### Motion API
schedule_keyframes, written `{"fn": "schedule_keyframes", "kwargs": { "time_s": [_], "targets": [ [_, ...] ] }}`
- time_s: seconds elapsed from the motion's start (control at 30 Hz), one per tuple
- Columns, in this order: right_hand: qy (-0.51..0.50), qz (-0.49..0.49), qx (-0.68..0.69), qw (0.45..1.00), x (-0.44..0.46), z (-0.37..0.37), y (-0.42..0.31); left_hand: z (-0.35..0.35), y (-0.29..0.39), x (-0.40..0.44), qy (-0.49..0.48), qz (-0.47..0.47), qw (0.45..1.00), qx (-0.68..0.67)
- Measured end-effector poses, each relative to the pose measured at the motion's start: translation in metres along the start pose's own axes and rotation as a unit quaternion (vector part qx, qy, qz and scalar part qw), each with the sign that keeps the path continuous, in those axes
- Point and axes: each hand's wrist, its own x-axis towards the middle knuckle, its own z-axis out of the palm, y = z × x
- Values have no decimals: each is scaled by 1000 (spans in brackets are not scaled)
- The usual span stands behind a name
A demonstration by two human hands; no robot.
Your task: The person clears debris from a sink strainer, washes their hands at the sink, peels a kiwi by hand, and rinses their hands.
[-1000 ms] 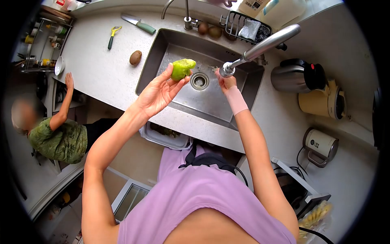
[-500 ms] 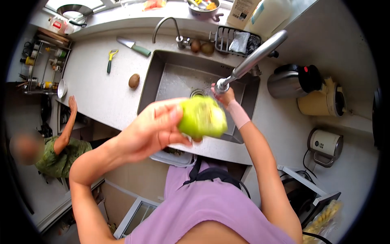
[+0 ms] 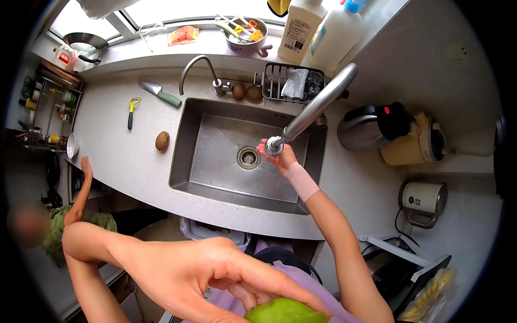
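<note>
My left hand [image 3: 215,272] is closed around a bright green peeled kiwi [image 3: 288,312], close to the camera at the bottom of the view. The frame's lower edge cuts off part of the fruit. Over the steel sink [image 3: 215,185], my right hand [image 3: 284,158] is open under the head of the pull-out tap [image 3: 318,110], its fingers stretched out and partly hidden by the tap head. A pink band [image 3: 301,182] wraps my right wrist. On the counter left of the sink lie an unpeeled kiwi [image 3: 162,141], a yellow-headed peeler [image 3: 132,112] and a green-handled knife [image 3: 160,93].
Two brown kiwis [image 3: 246,92] sit behind the sink beside a thin curved tap [image 3: 194,64] and a black rack [image 3: 272,81]. A kettle [image 3: 363,128] stands to the right. At left, another person [image 3: 81,218] rests a hand on the counter edge near a white bowl [image 3: 72,145].
My left hand has brought the kiwi from in front of the sink down and nearer to the camera. My right hand stays under the tap. The view has tilted, showing more of the window ledge.
</note>
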Motion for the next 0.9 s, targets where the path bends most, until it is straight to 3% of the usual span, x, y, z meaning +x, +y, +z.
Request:
{"fn": "schedule_keyframes", "kwargs": {
  "time_s": [0.13, 0.2, 0.3, 0.43, 0.53, 0.6, 0.63, 0.7, 0.77, 0.83, 0.9],
  "targets": [
    [-22, -51, -14, 998, 13, -12, 17, -8, 0, 7, -44, 55, 997, 43],
    [19, -39, -196, 980, 8, -13, 15, -8, 4, 7, -49, 51, 996, 60],
    [96, -34, -146, 984, -15, 3, 5, -14, 9, 8, -52, 44, 996, 63],
    [36, -23, -100, 994, -4, -30, 14, -15, 11, 10, -43, 27, 998, 35],
    [49, 29, -182, 982, -2, -36, 15, -16, 14, 8, -27, 15, 999, 15],
    [35, -84, -266, 960, -7, -37, 18, -15, 16, 7, -17, 7, 1000, -2],
    [35, -85, -267, 959, -6, -41, 16, -15, 18, 5, -8, 4, 1000, -14],
    [229, -170, -339, 897, -7, -53, 9, -14, 21, 1, 10, 3, 999, -35],
    [309, -214, -319, 870, -18, -49, -24, -13, 23, -3, 40, 9, 998, -47],
    [346, -271, -311, 843, 2, -77, -41, -18, 20, -6, 100, 33, 994, -6],
    [334, -249, -402, 815, 11, -81, -73, -32, 16, -9, 203, 77, 966, 141]
  ]
}}
